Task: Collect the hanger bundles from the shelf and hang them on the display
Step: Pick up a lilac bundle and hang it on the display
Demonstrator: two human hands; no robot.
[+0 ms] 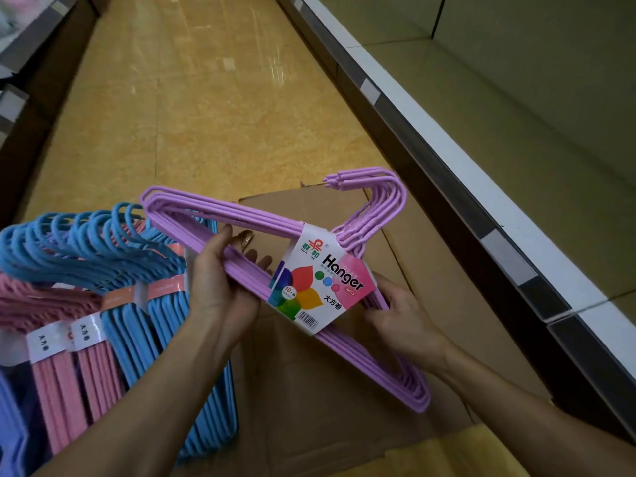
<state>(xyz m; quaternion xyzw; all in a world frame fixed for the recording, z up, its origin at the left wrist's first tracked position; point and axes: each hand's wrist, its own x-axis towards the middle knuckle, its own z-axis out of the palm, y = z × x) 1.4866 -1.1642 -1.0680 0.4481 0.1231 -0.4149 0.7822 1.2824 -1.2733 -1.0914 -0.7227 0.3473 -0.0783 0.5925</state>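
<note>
Fingers [223, 241] of both hands around purple hanger bundle [261, 222] above cardboard box [309, 390]

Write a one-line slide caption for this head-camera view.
Both hands, left hand and right hand, grip a purple hanger bundle above flattened cardboard, beside blue hanger bundles.
</note>
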